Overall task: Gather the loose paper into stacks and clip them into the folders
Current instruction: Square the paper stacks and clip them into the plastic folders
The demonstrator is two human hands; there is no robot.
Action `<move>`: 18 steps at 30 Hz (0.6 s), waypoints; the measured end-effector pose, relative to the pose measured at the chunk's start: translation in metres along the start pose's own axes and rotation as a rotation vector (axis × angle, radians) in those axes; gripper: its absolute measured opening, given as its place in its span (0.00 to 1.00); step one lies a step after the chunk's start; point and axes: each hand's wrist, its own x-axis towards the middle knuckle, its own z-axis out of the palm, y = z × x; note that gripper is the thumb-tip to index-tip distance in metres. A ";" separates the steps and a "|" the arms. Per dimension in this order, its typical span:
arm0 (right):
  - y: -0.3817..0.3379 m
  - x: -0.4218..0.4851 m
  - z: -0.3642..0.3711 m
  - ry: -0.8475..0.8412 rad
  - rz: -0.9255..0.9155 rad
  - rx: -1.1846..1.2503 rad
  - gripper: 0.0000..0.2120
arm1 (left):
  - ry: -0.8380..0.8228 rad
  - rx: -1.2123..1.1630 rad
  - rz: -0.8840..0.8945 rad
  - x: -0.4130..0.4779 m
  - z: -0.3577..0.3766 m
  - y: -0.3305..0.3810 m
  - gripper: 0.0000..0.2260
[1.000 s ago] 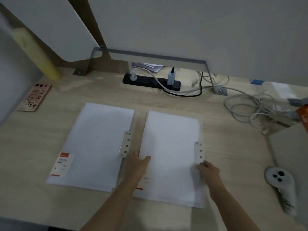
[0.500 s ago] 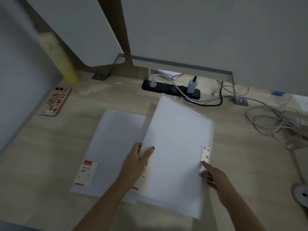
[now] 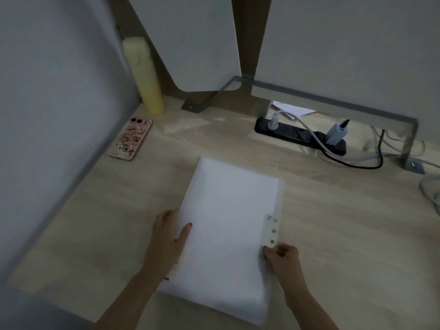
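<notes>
Head view: left hand [image 3: 166, 236] and right hand [image 3: 282, 257] gripping folder [image 3: 226, 225] edges, probably hiding another beneath.

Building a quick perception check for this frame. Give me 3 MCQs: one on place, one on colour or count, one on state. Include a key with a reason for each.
1. Where does the phone lie?
A. on the desk's left side, by the yellow cylinder
B. on top of the folder
C. beside the power strip's charger

2. What colour is the power strip?
A. white
B. black
C. red

3. How does the folder sit?
A. standing upright against the wall
B. rolled into a tube
C. lying on the desk, a hand at each side

Key: 1 A, the phone rests near the left wall, below the cylinder. 2 B, its body is black with plugs in it. 3 C, the left hand grips its left edge and the right hand is at the clip.
</notes>
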 end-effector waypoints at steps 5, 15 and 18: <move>-0.008 -0.003 0.009 0.019 -0.043 -0.060 0.01 | -0.054 -0.117 -0.079 0.003 0.006 0.004 0.25; -0.092 0.047 0.067 -0.104 -0.057 -0.029 0.07 | 0.003 -0.175 -0.059 0.108 -0.033 0.007 0.24; -0.109 0.067 0.086 -0.110 -0.041 -0.029 0.13 | 0.002 -0.176 -0.050 0.138 -0.042 0.006 0.23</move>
